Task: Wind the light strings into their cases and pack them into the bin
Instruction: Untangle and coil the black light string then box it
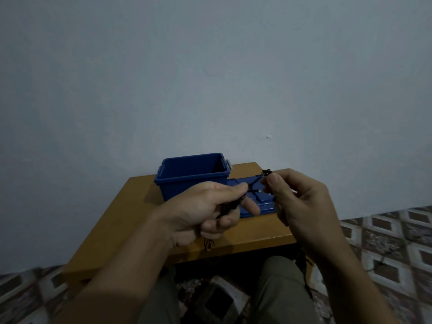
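A plain pale wall rises behind a small orange-brown surface (131, 220) that carries an open blue bin (191, 176) with its blue lid (261, 199) lying flat just to the right. Above the lid, the left hand (205, 211) is curled closed around a dark bundle of light string (256, 181), loose ends hanging below the fist. The right hand (301, 202) pinches the other end of the taut strand between thumb and fingertips, with more cord trailing down past the wrist toward the patterned tile floor (392, 244).
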Available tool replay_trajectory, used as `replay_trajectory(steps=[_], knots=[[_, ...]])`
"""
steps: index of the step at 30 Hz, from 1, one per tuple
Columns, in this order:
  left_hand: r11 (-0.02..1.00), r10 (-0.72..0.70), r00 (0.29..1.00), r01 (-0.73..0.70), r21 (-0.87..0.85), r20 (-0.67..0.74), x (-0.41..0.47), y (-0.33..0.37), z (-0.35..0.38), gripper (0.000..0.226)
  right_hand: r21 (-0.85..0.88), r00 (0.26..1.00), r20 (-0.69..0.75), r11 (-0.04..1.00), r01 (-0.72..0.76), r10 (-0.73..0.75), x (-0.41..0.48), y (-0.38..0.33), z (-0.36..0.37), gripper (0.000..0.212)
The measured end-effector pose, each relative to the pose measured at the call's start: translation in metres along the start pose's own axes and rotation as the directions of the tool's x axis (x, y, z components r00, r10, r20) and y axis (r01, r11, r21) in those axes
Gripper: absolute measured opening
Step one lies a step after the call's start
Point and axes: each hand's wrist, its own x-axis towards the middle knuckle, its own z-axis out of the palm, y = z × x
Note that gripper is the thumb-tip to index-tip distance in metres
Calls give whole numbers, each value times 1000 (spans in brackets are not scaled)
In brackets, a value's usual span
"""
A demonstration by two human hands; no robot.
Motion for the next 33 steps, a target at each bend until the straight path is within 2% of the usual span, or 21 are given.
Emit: replay_trajectory(steps=[6,8,11,12,15,19,23,28,31,33], knots=[[995,-75,995,70,71,68,8,1,5,57,111,999,43,994,8,-13,-1,-1,2,22],[997,-55,993,49,56,101,11,-1,5,47,137,1000,19,991,1,-4,0,-1,0,21],[1000,1,977,4,-25,214,14,-8,4,16,191,1000,-5,981,-25,27,-1,-1,-1,19],[998,12,974,1,-57,228,16,-10,5,13,197,999,-12,980,-31,34,0,-1,-2,18],[988,34,985,-8,-153,170,22,-15,6,24,189,999,-11,981,-36,39,0,-1,-2,19],[988,9,996,5,-152,91,28,-14,9,34,178,999,2,983,-46,47,-1,0,-1,19],[984,-76,996,81,-161,38,30,-11,11,27,185,998,2,981,-55,56,-1,2,-1,19],[969,-192,974,207,-131,124,31,-11,13,17,169,999,-30,985,-32,37,1,7,-2,19],[968,-235,957,247,-51,173,33,-11,15,24,165,999,-52,986,-7,15,2,10,0,19],[972,-215,949,230,-40,231,32,-9,15,30,147,998,-63,989,-13,23,2,12,0,18]])
